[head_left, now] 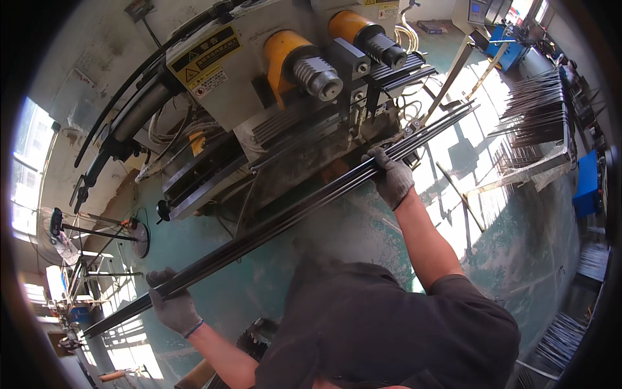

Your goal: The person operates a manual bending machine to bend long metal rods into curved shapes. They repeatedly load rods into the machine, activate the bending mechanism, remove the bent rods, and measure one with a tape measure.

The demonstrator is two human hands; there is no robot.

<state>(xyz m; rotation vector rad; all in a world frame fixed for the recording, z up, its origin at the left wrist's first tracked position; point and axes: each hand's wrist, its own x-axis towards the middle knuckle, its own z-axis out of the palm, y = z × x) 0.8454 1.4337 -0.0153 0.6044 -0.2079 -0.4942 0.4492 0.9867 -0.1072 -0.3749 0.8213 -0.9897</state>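
Observation:
A bundle of long dark metal rods [278, 222] stretches slantwise before me, low at the left and higher at the right. My left hand [173, 310], in a grey work glove, is closed around it near its left end. Farther up, my right hand [392, 178], gloved the same way, grips the bundle toward its right end. Beyond the right hand the rods fan slightly apart. Just past the bundle stands a large machine [227, 107] with two orange-housed, threaded steel cylinders [317, 76].
A rack with many thin rods [534, 107] stands at the right, beside a blue box [586, 185]. More rod bundles [562, 343] lie at the lower right. A black machine arm [123, 133] juts out at the left, above a round-based stand [137, 238]. The floor [214, 227] is worn green.

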